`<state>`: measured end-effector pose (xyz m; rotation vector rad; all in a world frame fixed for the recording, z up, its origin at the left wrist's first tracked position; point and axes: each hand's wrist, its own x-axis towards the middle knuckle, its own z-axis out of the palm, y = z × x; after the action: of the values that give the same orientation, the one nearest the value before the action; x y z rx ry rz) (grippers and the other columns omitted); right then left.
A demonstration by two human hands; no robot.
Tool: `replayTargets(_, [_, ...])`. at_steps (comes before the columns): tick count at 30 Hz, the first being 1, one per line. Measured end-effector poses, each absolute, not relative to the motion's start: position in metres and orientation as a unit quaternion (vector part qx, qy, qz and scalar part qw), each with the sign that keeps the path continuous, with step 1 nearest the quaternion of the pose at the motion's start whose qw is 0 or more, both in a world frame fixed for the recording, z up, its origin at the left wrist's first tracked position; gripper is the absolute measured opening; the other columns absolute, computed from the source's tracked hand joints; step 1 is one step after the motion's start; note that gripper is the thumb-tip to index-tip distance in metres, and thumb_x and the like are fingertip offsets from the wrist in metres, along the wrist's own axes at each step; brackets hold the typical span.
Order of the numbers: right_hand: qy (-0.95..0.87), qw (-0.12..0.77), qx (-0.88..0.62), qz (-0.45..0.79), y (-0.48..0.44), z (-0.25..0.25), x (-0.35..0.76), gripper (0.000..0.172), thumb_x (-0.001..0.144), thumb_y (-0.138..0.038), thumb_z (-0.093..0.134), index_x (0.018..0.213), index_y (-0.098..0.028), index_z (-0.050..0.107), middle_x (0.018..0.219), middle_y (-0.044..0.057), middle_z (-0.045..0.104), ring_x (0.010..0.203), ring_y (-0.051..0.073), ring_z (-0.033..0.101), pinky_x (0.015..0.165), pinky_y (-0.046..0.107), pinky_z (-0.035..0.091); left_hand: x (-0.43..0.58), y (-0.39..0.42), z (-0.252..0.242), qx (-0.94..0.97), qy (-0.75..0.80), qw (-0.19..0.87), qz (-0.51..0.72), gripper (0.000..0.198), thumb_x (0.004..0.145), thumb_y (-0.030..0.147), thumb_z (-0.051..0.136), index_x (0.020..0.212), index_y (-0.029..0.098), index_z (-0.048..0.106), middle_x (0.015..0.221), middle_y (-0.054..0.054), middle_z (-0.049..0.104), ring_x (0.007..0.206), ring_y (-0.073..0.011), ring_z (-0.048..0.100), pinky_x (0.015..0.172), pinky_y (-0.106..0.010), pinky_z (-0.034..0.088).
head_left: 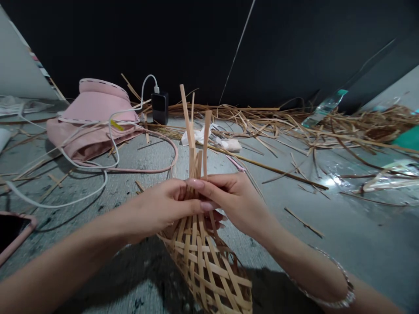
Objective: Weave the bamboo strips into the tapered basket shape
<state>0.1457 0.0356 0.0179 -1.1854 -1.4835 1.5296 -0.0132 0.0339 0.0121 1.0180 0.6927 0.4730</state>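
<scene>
A woven basket of flat, pale strips (209,261) tapers toward my hands, its lattice body below them at the bottom middle. Several loose strip ends (191,152) stick up above my fingers, pointing away from me. My left hand (166,200) is closed around the gathered strips from the left, thumb across the front. From the right, my right hand (232,196) pinches the same bundle, its thumb overlapping the left fingers. Some fingertips show behind the strips; the exact spot they press is hidden.
A pink visor hat (101,104) lies at the left, with a white cable (111,135) running to a black power bank (160,107). A phone (15,233) lies at the left edge. Scattered strips (262,122) line the dark wall, near a plastic bottle (324,109).
</scene>
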Motion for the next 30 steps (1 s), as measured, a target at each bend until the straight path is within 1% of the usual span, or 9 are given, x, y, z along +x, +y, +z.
replayTargets(4, [-0.613, 0.339, -0.464, 0.542, 0.035, 0.022, 0.148, 0.037, 0.081, -0.044, 0.067, 0.056, -0.017, 0.064, 0.041, -0.005, 0.046, 0.033, 0.007, 0.040, 0.029, 0.019, 0.030, -0.009, 0.032, 0.014, 0.450, 0.356, 0.787, 0.228, 0.011, 0.083, 0.025, 0.068, 0.084, 0.015, 0.073, 0.083, -0.004, 0.077, 0.079, -0.0164, 0.072, 0.080, -0.029, 0.056])
replayTargets(6, [-0.681, 0.392, -0.463, 0.411, 0.029, 0.032, 0.154, 0.030, 0.085, -0.038, 0.065, 0.062, -0.019, 0.068, 0.051, -0.002, 0.057, 0.043, 0.010, 0.050, 0.038, 0.023, 0.041, -0.012, 0.031, 0.019, 0.451, 0.382, 0.773, 0.230, 0.017, 0.084, 0.031, 0.067, 0.082, 0.015, 0.074, 0.083, -0.005, 0.077, 0.077, -0.0170, 0.072, 0.075, -0.028, 0.057])
replayTargets(7, [-0.702, 0.445, -0.457, 0.316, 0.025, 0.038, 0.157, 0.019, 0.085, -0.033, 0.066, 0.071, -0.022, 0.070, 0.064, 0.000, 0.065, 0.055, 0.013, 0.057, 0.049, 0.025, 0.048, -0.015, 0.030, 0.023, 0.468, 0.396, 0.753, 0.239, 0.021, 0.084, 0.036, 0.066, 0.083, 0.017, 0.075, 0.083, -0.004, 0.077, 0.075, -0.0174, 0.072, 0.073, -0.028, 0.057])
replayTargets(9, [-0.734, 0.492, -0.430, 0.186, 0.014, 0.048, 0.163, 0.004, 0.086, -0.025, 0.066, 0.084, -0.026, 0.069, 0.080, 0.001, 0.069, 0.069, 0.016, 0.061, 0.064, 0.031, 0.052, -0.022, 0.029, 0.032, 0.534, 0.428, 0.667, 0.294, 0.026, 0.083, 0.045, 0.066, 0.088, 0.022, 0.076, 0.085, -0.001, 0.078, 0.077, -0.0180, 0.071, 0.071, -0.028, 0.056])
replayTargets(13, [-0.796, 0.479, -0.356, 0.102, 0.004, 0.043, 0.165, 0.026, 0.078, -0.019, 0.075, 0.099, -0.028, 0.062, 0.093, 0.003, 0.065, 0.088, 0.021, 0.061, 0.075, 0.035, 0.051, -0.032, 0.027, 0.044, 0.654, 0.485, 0.386, 0.433, 0.024, 0.088, 0.047, 0.060, 0.092, 0.029, 0.075, 0.093, 0.006, 0.077, 0.093, -0.0170, 0.068, 0.087, -0.026, 0.050])
replayTargets(15, [-0.812, 0.474, -0.332, 0.082, 0.011, 0.026, 0.160, 0.030, 0.079, -0.016, 0.073, 0.102, -0.027, 0.058, 0.096, 0.003, 0.063, 0.092, 0.020, 0.060, 0.080, 0.037, 0.051, -0.032, 0.029, 0.042, 0.666, 0.487, 0.340, 0.451, 0.021, 0.088, 0.042, 0.061, 0.090, 0.027, 0.075, 0.094, 0.005, 0.076, 0.094, -0.0172, 0.067, 0.084, -0.024, 0.050])
replayTargets(17, [-0.820, 0.471, -0.318, 0.065, 0.023, 0.006, 0.156, 0.028, 0.081, -0.020, 0.073, 0.102, -0.025, 0.055, 0.099, 0.005, 0.061, 0.096, 0.022, 0.058, 0.084, 0.039, 0.050, -0.030, 0.034, 0.036, 0.685, 0.482, 0.357, 0.415, 0.021, 0.089, 0.038, 0.059, 0.091, 0.024, 0.075, 0.096, 0.003, 0.076, 0.095, -0.0180, 0.067, 0.085, -0.025, 0.050])
replayTargets(22, [-0.836, 0.436, -0.323, 0.082, 0.042, -0.025, 0.152, 0.032, 0.080, -0.028, 0.073, 0.101, -0.020, 0.051, 0.097, 0.007, 0.054, 0.093, 0.021, 0.055, 0.078, 0.037, 0.050, -0.025, 0.043, 0.020, 0.654, 0.496, 0.420, 0.387, 0.026, 0.088, 0.042, 0.058, 0.092, 0.024, 0.076, 0.097, 0.000, 0.077, 0.097, -0.0202, 0.067, 0.090, -0.027, 0.049])
replayTargets(30, [-0.828, 0.412, -0.349, 0.154, 0.036, -0.023, 0.147, 0.029, 0.081, -0.029, 0.071, 0.094, -0.017, 0.047, 0.094, 0.007, 0.053, 0.090, 0.020, 0.053, 0.077, 0.033, 0.046, -0.025, 0.044, 0.008, 0.545, 0.491, 0.556, 0.391, 0.030, 0.082, 0.049, 0.064, 0.088, 0.022, 0.074, 0.087, -0.003, 0.075, 0.087, -0.0230, 0.068, 0.075, -0.030, 0.053])
